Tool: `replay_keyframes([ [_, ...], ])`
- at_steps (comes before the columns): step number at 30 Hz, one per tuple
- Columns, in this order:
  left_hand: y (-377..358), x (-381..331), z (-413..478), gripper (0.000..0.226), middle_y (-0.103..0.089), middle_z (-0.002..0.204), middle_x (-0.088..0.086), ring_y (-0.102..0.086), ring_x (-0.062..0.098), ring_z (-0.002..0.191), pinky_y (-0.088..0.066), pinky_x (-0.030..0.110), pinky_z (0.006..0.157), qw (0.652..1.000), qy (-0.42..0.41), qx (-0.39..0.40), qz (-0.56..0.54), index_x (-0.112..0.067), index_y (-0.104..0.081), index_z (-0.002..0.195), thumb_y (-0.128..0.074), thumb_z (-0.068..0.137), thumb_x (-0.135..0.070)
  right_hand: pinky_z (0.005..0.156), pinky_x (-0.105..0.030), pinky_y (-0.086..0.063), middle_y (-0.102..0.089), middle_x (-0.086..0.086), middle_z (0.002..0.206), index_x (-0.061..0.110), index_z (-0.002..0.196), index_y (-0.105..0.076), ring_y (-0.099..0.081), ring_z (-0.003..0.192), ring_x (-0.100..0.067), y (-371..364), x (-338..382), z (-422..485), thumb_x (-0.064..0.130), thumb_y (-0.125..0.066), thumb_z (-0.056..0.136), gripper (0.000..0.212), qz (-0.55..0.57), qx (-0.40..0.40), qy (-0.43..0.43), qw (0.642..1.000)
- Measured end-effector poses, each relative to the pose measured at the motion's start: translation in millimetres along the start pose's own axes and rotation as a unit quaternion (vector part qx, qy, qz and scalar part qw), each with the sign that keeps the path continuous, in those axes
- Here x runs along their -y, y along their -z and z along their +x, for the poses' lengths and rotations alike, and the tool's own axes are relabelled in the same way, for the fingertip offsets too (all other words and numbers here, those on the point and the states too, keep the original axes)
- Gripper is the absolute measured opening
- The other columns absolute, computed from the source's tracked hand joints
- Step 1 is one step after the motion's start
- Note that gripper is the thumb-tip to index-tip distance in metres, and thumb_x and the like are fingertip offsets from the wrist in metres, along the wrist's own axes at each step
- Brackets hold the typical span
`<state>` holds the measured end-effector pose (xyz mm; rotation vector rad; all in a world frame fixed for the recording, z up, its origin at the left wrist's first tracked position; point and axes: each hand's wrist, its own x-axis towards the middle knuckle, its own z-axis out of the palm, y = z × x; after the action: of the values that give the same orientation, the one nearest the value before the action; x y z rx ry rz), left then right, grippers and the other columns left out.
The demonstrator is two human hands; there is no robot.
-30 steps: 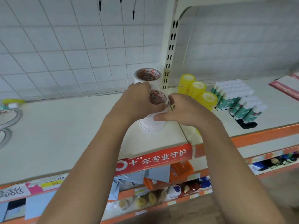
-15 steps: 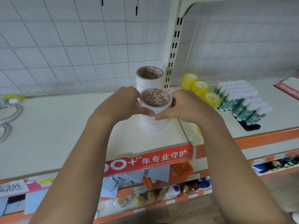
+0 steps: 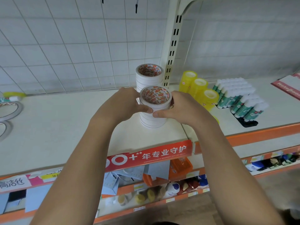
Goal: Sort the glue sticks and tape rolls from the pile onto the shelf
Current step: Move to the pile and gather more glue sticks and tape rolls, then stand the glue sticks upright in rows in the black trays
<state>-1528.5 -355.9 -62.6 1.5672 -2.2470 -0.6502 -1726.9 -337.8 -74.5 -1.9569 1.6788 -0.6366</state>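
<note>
Head view: left hand [image 3: 128, 104] and right hand [image 3: 183, 109], fingers curled round top rolls of white tape stack [image 3: 152, 118] between them, on shelf [image 3: 65, 135]. Just behind, second stack [image 3: 149, 78]; beyond right hand, yellow rolls [image 3: 199, 88], glue sticks [image 3: 240, 98]. Advice: square rolls flush, release both sides evenly.

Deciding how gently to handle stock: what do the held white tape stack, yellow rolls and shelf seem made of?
The white tape stack: matte paper-like tape on a printed cardboard-looking core. The yellow rolls: glossy translucent film, probably plastic. The shelf: smooth cream surface, possibly painted metal.
</note>
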Motion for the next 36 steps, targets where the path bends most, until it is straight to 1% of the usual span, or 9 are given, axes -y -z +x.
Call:
replay_keyframes([
  [4,-8,4,-6,0.046,-0.066,0.074,0.003,-0.059,0.016,0.067,-0.052,0.04,0.071,1.0,0.026,-0.014,-0.002,-0.012,-0.069,0.104,-0.076,0.076,-0.047,0.05,-0.016,-0.035,-0.055,0.016,0.074,0.027,0.077,-0.057,-0.054,0.069,-0.001,-3,3,-13,0.05,-0.086,0.064,0.04,-0.045,0.014,-0.028,0.998],
  [7,-16,16,-16,0.055,-0.069,0.103,0.004,-0.065,0.018,0.087,-0.054,0.04,0.084,0.998,0.064,-0.011,-0.013,-0.011,-0.059,0.124,-0.077,0.078,-0.036,0.052,-0.03,-0.036,-0.047,0.003,0.066,0.016,0.068,-0.051,-0.048,0.061,-0.013,-10,7,-28,0.05,-0.08,0.073,0.045,-0.141,0.053,-0.063,0.987],
  [10,-15,33,-34,0.036,-0.067,0.108,0.002,-0.064,0.018,0.084,-0.055,0.039,0.083,0.996,0.084,-0.022,0.021,-0.021,-0.064,0.117,-0.069,0.086,-0.039,0.049,-0.031,-0.031,-0.048,-0.001,0.06,0.013,0.063,-0.05,-0.05,0.057,-0.018,-24,23,-40,0.048,-0.072,0.08,0.045,-0.187,0.106,-0.065,0.974],
  [13,-1,56,-59,0.027,-0.069,0.103,-0.003,-0.064,0.018,0.09,-0.053,0.04,0.087,0.991,0.101,-0.048,0.074,-0.028,-0.067,0.108,-0.064,0.088,-0.045,0.056,-0.03,-0.046,-0.067,-0.006,0.077,0.009,0.084,-0.07,-0.065,0.07,-0.022,-52,59,-38,0.044,-0.067,0.086,0.036,-0.163,0.157,-0.01,0.974],
  [16,23,93,-92,0.028,-0.069,0.102,-0.006,-0.063,0.017,0.093,-0.052,0.037,0.086,0.983,0.142,-0.072,0.097,-0.029,-0.067,0.109,-0.061,0.088,-0.048,0.063,-0.025,-0.045,-0.069,0.002,0.097,0.021,0.102,-0.068,-0.064,0.081,-0.014,-93,110,-27,0.044,-0.064,0.09,0.026,-0.139,0.138,0.066,0.978],
  [20,63,152,-139,0.025,-0.068,0.103,-0.006,-0.061,0.019,0.1,-0.05,0.036,0.085,0.966,0.204,-0.103,0.12,-0.032,-0.064,0.107,-0.058,0.089,-0.048,0.082,-0.037,-0.054,-0.068,0.001,0.101,0.02,0.107,-0.066,-0.064,0.09,-0.018,-151,175,-7,0.043,-0.064,0.091,0.029,-0.104,0.112,0.142,0.978],
  [27,131,253,-221,0.018,-0.065,0.089,-0.014,-0.061,0.014,0.092,-0.051,0.038,0.084,0.96,0.211,-0.139,0.122,-0.029,-0.066,0.105,-0.061,0.09,-0.038,0.079,-0.034,-0.052,-0.067,0.007,0.1,0.023,0.105,-0.066,-0.061,0.088,-0.014,-247,283,10,0.041,-0.065,0.089,0.025,-0.063,0.117,0.203,0.97],
  [32,166,316,-256,0.017,-0.062,0.083,-0.019,-0.06,0.007,0.085,-0.053,0.038,0.081,0.978,0.164,-0.086,0.099,-0.029,-0.068,0.103,-0.065,0.088,-0.038,0.077,-0.034,-0.054,-0.069,0.007,0.097,0.023,0.102,-0.068,-0.064,0.087,-0.014,-294,329,14,0.04,-0.068,0.087,0.023,-0.05,0.106,0.189,0.975],
  [36,175,349,-270,0.024,-0.064,0.089,-0.019,-0.058,-0.001,0.086,-0.052,0.031,0.079,0.989,0.139,0.02,0.044,-0.035,-0.068,0.1,-0.072,0.079,-0.048,0.075,-0.032,-0.053,-0.067,0.01,0.092,0.026,0.096,-0.067,-0.063,0.082,-0.011,-318,348,16,0.039,-0.068,0.087,0.016,-0.05,0.103,0.161,0.98],
])
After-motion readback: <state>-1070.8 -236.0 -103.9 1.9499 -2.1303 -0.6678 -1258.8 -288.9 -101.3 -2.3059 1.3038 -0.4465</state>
